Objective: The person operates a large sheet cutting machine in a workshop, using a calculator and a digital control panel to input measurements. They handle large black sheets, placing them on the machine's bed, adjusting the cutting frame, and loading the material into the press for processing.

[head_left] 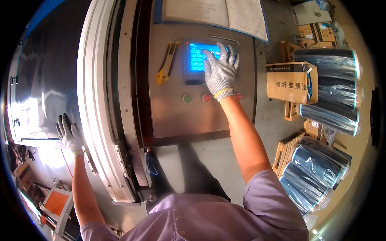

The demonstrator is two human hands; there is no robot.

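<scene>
My right hand (222, 70), in a grey knitted glove with a yellow cuff band, is over a lit blue touchscreen (197, 56) on a metal control panel (177, 116). Its fingers are apart and hold nothing; the index finger reaches the screen, though contact cannot be made out. Far to the left, my gloved left hand (69, 134) lies with fingers stretched out at the edge of a black sheet (48, 80). A yellow and black utility knife (167, 62) rests on the panel left of the screen. Below are a green button (187, 98) and a red button (206, 97), with another red one partly behind my right wrist.
A long white metal beam (96, 100) runs between my hands. Papers on a blue clipboard (201, 12) lie beyond the screen. To the right, a cardboard box (287, 86) and several plastic-wrapped dark rolls (327, 88) sit by wooden pallets (287, 152). An orange-topped stand (56, 203) is at lower left.
</scene>
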